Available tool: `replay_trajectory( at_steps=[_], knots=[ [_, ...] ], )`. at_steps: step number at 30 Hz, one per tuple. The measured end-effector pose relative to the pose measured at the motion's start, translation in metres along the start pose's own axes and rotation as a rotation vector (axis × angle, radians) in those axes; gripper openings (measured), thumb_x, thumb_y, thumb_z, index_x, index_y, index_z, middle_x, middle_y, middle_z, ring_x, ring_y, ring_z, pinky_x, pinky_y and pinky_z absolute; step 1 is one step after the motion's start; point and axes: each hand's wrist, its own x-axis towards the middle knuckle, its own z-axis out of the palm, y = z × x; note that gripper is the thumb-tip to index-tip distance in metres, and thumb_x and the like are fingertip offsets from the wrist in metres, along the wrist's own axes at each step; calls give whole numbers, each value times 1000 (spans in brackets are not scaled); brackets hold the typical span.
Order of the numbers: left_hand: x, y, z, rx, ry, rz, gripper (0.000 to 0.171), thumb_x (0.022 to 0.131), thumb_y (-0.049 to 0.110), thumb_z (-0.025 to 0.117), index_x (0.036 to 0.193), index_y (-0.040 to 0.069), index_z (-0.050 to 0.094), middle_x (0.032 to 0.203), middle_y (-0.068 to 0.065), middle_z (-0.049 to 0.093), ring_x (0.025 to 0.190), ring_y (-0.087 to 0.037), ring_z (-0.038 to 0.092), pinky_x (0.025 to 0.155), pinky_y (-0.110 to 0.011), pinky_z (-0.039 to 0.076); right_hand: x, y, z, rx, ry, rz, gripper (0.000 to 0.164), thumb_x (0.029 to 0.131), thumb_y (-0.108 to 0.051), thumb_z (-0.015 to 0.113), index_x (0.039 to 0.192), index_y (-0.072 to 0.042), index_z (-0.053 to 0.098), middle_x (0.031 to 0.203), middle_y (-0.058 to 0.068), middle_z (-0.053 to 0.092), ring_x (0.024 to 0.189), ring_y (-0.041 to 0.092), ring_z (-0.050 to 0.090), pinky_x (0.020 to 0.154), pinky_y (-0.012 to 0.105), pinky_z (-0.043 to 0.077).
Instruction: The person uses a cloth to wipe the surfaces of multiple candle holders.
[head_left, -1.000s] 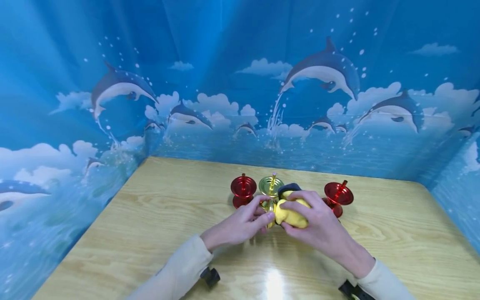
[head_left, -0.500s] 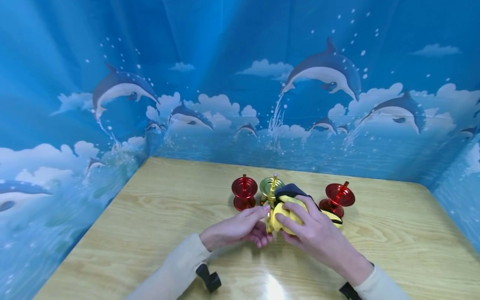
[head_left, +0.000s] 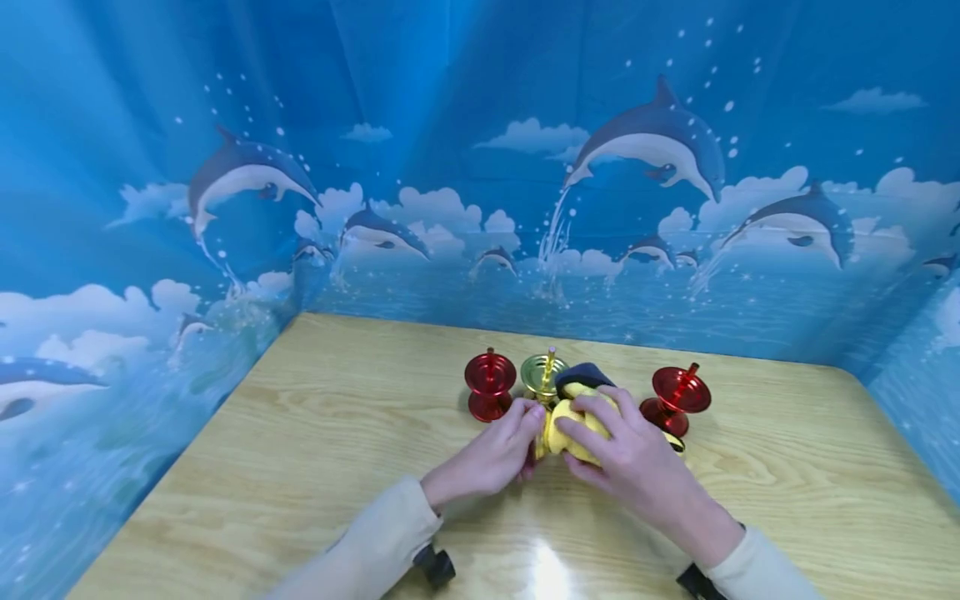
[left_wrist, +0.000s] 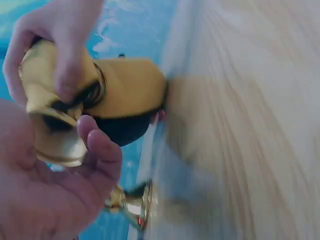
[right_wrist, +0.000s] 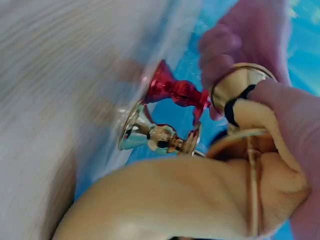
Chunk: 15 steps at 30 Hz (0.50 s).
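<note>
Over the middle of the table, my left hand (head_left: 491, 450) grips the flared base of a gold candlestick (right_wrist: 240, 87), which is tilted on its side. In the left wrist view, the fingers (left_wrist: 102, 150) curl at the base's rim. My right hand (head_left: 637, 458) holds a soft yellow cloth (head_left: 572, 433) with dark parts against the candlestick. Part of the cloth hangs down in the right wrist view, and it wraps around the stem there. Cloth and fingers hide much of the held candlestick.
Behind the hands stand a red candlestick (head_left: 491, 379) and a gold candlestick (head_left: 543, 375). Another red candlestick (head_left: 678, 396) stands close beyond the right hand. A blue dolphin-print curtain (head_left: 450, 167) borders the wooden table (head_left: 360, 400) at the back and sides.
My left hand loosened its fingers half a second ago and now has them closed round the candlestick's base again. The cloth shifted slightly under my right hand, which stayed in nearly the same place.
</note>
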Motion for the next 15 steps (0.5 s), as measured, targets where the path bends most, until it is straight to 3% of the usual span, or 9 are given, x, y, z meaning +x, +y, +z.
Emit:
replay_trajectory(
  at_steps=[3,7,11,13,15],
  knots=[
    [3,4,3,-126,-4,-91,53,113,43,20,101,7,58,69,-4,58,51,-12,54,48,-27,48,0,-4,3,-86,23,-86,40,110,-33,38,106,-12,72,108,13,68,104,42,62,76,48,62],
    [7,7,7,-173,-3,-132,60,112,43,19,83,8,58,61,-4,54,44,-13,48,42,-25,42,0,-6,5,-76,21,-79,43,111,-35,35,105,-13,72,106,11,68,105,41,62,79,50,61],
    [6,5,9,-54,46,-105,51,112,45,22,97,9,55,65,-1,54,49,-12,49,47,-24,42,-1,-4,2,14,-7,16,44,107,-44,40,106,-17,74,107,7,68,104,34,62,74,45,62],
    [4,3,9,29,67,-77,45,112,44,24,111,10,53,71,-1,56,56,-12,53,54,-25,45,0,-1,-2,85,-2,76,38,105,-45,49,106,-18,75,106,4,69,102,28,64,73,40,62],
    [2,1,8,95,72,-48,41,112,42,24,123,11,49,78,0,58,65,-10,56,62,-26,46,2,4,-8,168,21,149,24,99,-38,66,106,-18,76,104,1,71,96,20,65,73,31,60]
  ],
)
